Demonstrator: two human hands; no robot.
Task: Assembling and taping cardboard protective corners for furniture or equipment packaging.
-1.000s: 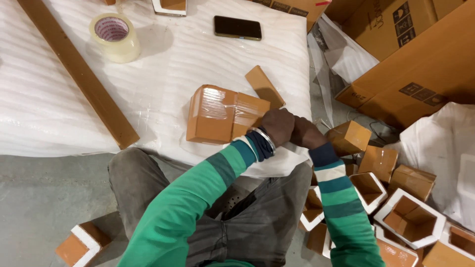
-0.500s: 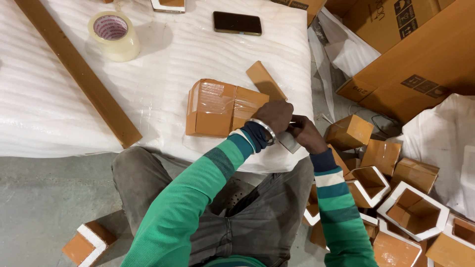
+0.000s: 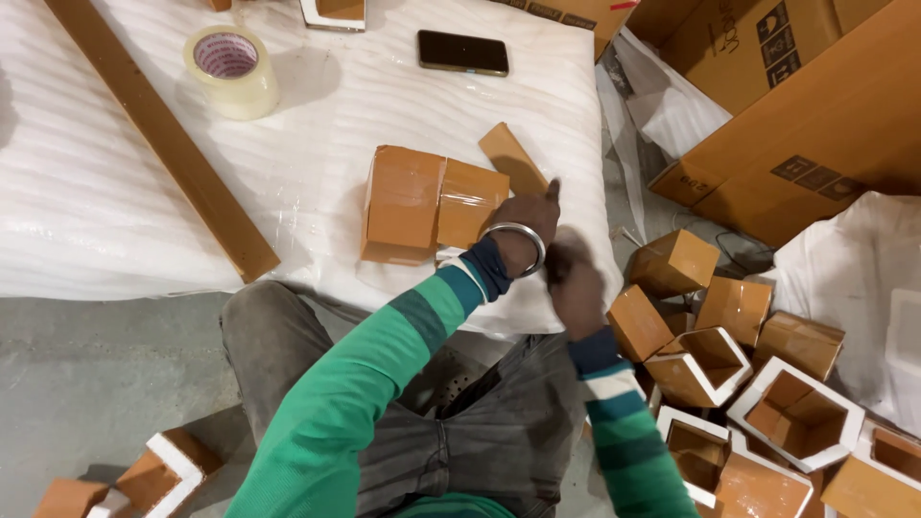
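Your left hand (image 3: 526, 213) presses its fingers on the taped orange bundle (image 3: 432, 202) lying on the white foam sheet (image 3: 144, 211), while your right hand (image 3: 574, 286), blurred beside it, seems clenched on something I cannot make out, so wrapping looks underway.

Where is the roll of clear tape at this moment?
In the head view, the tape roll stands on the white foam sheet at upper left, right of the long wooden strip and far left of the black phone.
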